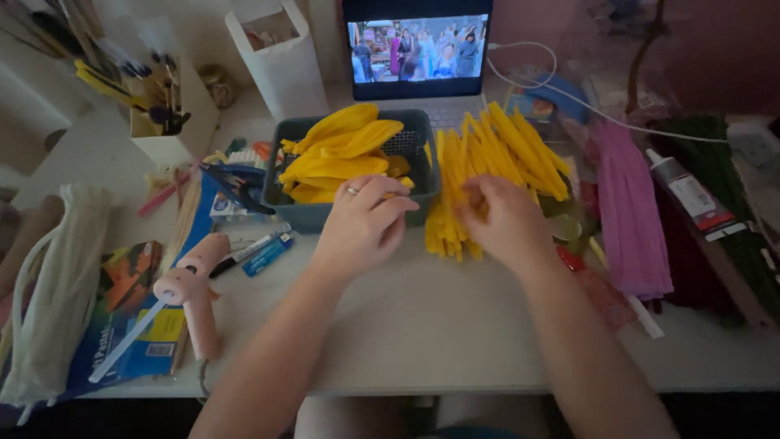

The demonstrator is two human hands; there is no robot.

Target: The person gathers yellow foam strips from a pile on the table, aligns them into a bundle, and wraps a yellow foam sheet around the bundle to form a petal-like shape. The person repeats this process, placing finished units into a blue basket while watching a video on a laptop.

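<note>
Clearly your right hand (505, 219) is buried in the heap of yellow pipe cleaners (487, 171), fingers curled down into the strands as if gripping a few, though you cannot tell how many. Your left hand (364, 221) rests at the front rim of the grey basket (325, 213) holding finished yellow petals (337, 154), fingertips pinched together near the rim (what they pinch is hidden). A pink glue gun (191, 289) lies just left, within easy reach.

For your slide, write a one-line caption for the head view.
Left hand at a grey basket of yellow petals; right hand on yellow pipe cleaners.
</note>
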